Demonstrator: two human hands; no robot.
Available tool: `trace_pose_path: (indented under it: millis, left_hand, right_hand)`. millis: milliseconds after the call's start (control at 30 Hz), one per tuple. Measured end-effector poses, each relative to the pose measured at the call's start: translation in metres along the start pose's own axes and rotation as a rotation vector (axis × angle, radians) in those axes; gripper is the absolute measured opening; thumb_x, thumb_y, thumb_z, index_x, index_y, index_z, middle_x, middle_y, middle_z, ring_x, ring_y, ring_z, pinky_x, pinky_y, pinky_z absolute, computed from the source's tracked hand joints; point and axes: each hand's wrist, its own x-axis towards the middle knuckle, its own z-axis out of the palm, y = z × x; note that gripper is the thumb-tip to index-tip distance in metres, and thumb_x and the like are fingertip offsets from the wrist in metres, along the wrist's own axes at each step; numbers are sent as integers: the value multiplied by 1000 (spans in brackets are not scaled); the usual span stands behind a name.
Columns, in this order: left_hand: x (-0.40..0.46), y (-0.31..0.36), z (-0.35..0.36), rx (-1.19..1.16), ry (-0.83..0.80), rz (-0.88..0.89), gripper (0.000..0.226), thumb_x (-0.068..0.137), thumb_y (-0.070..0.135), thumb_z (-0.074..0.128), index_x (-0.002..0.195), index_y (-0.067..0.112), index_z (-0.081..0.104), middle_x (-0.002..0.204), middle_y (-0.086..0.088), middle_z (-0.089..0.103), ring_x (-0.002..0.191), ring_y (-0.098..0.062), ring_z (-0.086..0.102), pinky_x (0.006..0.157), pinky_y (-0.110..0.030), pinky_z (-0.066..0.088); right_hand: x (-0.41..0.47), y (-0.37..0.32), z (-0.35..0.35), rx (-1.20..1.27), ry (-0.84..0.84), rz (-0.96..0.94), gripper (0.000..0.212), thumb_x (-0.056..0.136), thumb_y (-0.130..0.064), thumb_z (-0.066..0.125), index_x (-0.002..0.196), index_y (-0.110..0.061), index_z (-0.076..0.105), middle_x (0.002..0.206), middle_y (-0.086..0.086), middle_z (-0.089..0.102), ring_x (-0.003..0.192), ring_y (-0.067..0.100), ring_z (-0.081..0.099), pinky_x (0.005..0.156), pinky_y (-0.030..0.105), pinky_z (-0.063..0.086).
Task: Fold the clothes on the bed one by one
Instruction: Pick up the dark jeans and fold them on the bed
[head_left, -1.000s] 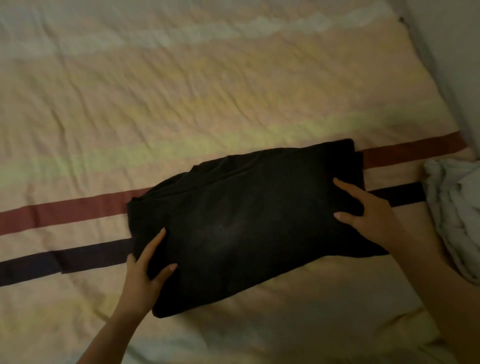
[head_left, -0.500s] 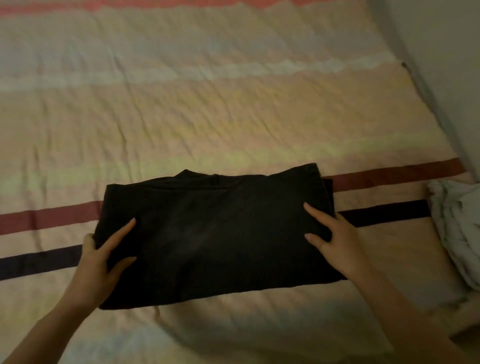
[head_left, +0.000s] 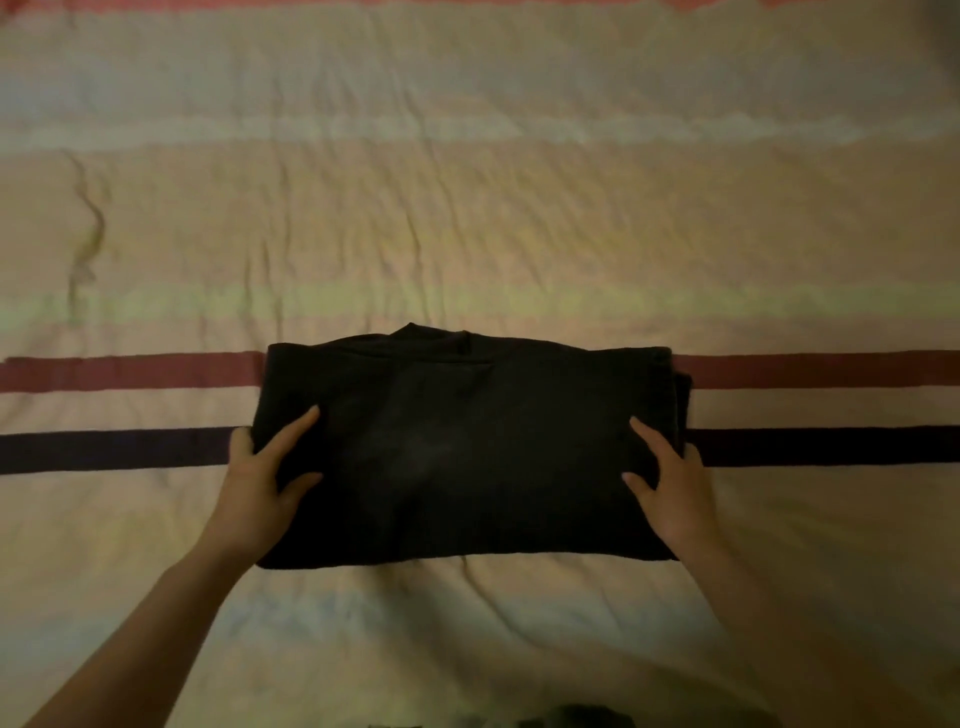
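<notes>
broadly, the bed (head_left: 467, 208) is filling the whole view, its striped, wrinkled cover lying under everything. on it, near the person and across the red and dark stripes, the black garment (head_left: 467, 447) is sitting as a folded, layered rectangle, its collar edge peeking out at the far side. the left hand (head_left: 260, 483) is gripping the garment's left end, thumb tucked at the edge and fingers (head_left: 301, 423) spreading over the top. the right hand (head_left: 670, 483) is doing the same at the right end, fingers lying flat on the cloth; whether the thumbs are reaching underneath is something i cannot tell. both hands are only loosely curled, holding the bundle between them. judging by the sag and soft creases, the cloth is looking light, limp and easy to slump open, not slippery or fragile. taking it by both short ends, palms supporting the layers, seems the safest way of keeping the fold together.
</notes>
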Motion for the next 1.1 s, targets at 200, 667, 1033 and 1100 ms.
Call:
trace_pose_path:
  millis: [200, 667, 1033, 1100]
  left_hand:
    - [-1, -11, 1, -165, 86, -3, 67, 86, 10, 66, 143, 30, 37, 117, -8, 43, 116, -32, 47, 102, -40, 36]
    - [-26, 2, -2, -1194, 0, -280, 68, 68, 10, 72, 131, 26, 50, 112, -3, 69, 106, -26, 65, 88, -46, 54]
    - [-37, 51, 25, -1292, -185, -103, 53, 85, -6, 57, 128, 24, 56, 116, -5, 68, 108, -23, 64, 86, -36, 56]
    - [-36, 64, 33, -1211, -215, -44, 51, 86, -7, 58, 128, 20, 56, 117, -6, 68, 109, -23, 64, 88, -36, 55]
  right_hand:
    - [1, -12, 2, -158, -34, 53, 73, 88, -18, 63, 147, -34, 22, 134, 22, 27, 89, 37, 54, 84, 43, 48]
    - [-33, -193, 55, 185, -74, -351, 59, 89, -34, 60, 143, -27, 35, 138, 4, 43, 125, 19, 43, 105, 39, 40]
    - [-41, -233, 44, 200, -341, -514, 72, 81, -52, 63, 143, -42, 27, 136, -1, 42, 124, 18, 43, 99, 36, 43]
    - [-37, -229, 35, 127, -300, -526, 78, 80, -52, 65, 144, -40, 23, 132, 0, 43, 120, 17, 45, 95, 32, 43]
